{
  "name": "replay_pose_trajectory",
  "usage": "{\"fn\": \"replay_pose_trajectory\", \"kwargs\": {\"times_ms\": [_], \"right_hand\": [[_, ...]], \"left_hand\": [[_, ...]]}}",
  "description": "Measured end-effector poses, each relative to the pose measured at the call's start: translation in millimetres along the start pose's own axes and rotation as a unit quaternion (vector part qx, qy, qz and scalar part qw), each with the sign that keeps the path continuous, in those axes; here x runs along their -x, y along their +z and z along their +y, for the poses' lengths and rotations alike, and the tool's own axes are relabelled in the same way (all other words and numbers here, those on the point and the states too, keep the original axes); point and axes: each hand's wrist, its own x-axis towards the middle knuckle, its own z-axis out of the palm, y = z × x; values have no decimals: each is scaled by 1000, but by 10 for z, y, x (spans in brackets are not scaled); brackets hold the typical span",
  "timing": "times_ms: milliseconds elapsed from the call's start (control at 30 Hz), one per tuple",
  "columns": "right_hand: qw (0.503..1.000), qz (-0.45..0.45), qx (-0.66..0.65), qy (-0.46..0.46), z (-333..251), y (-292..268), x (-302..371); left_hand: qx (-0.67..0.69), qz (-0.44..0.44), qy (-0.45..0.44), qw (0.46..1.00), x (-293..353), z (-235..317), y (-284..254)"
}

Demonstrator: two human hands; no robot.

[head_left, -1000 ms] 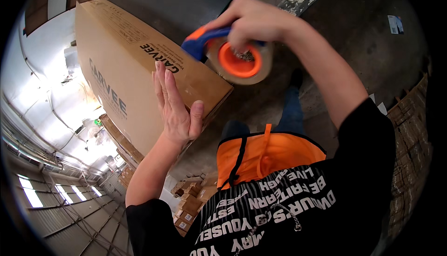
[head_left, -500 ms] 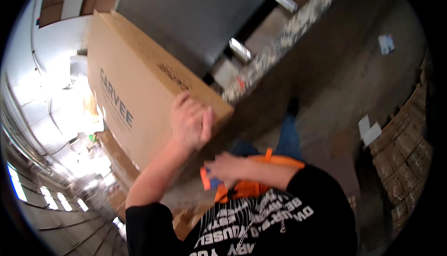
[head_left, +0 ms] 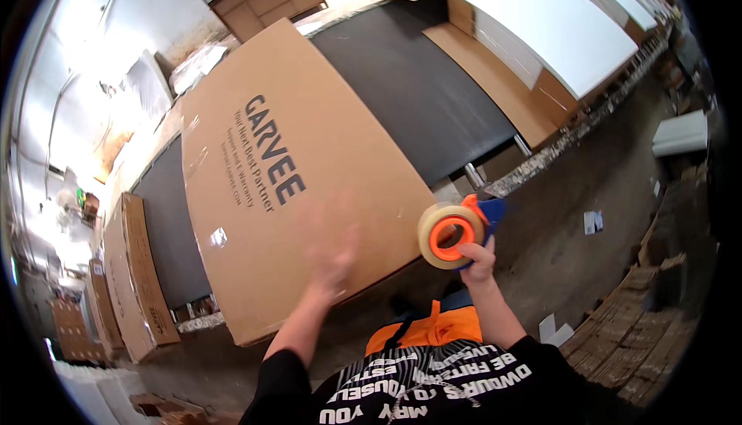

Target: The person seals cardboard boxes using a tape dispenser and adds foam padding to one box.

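Note:
A large brown cardboard carton (head_left: 348, 147) with dark print lies in front of me on a black conveyor belt. My left hand (head_left: 331, 259) is over the carton's near part, blurred by motion, with its fingers stretched out and nothing in them. Whether it touches the cardboard I cannot tell. At the carton's near right corner, my right hand (head_left: 479, 261) grips a tape dispenser (head_left: 450, 233) with an orange hub, a blue-and-orange frame and a thick roll of tape. The roll overlaps the carton's edge in view.
Bare black belt (head_left: 410, 100) runs beyond the carton. Farther right is an open carton with a white panel (head_left: 556, 31). Closed cartons (head_left: 139, 270) stand at the left. Stacked cardboard (head_left: 610, 309) lies at the right, and paper scraps (head_left: 593, 222) on the floor.
The view has turned, and the carton's broad printed face now shows more fully. My right hand has come up from my waist with the dispenser. My left hand has left the carton's edge and opened.

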Motion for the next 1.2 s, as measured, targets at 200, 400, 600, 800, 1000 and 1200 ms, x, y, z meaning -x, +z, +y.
{"fn": "replay_pose_trajectory", "kwargs": {"times_ms": [200, 400, 600, 800, 1000, 1200], "right_hand": [[1000, -20, 7, -14, 325, 305, -28], [997, -63, 41, 22, 316, 27, -269], [988, -109, 69, 81, -322, 240, -2435], [952, -130, 277, 16, -322, 281, -5385], [921, -252, 281, 100, 35, 1305, -4165], [844, -155, 514, 6, 665, 1431, -3119]], "left_hand": [[-357, 76, -456, 812, 1834, -1660, -1929], [-258, 56, -681, 683, 1391, -1258, -1722], [-179, 65, -661, 725, 1307, 69, -745], [285, -349, -549, 704, 320, 884, -316], [198, -54, -390, 898, 560, -700, -739], [232, 239, -457, 825, -155, -3459, -1474]]}}
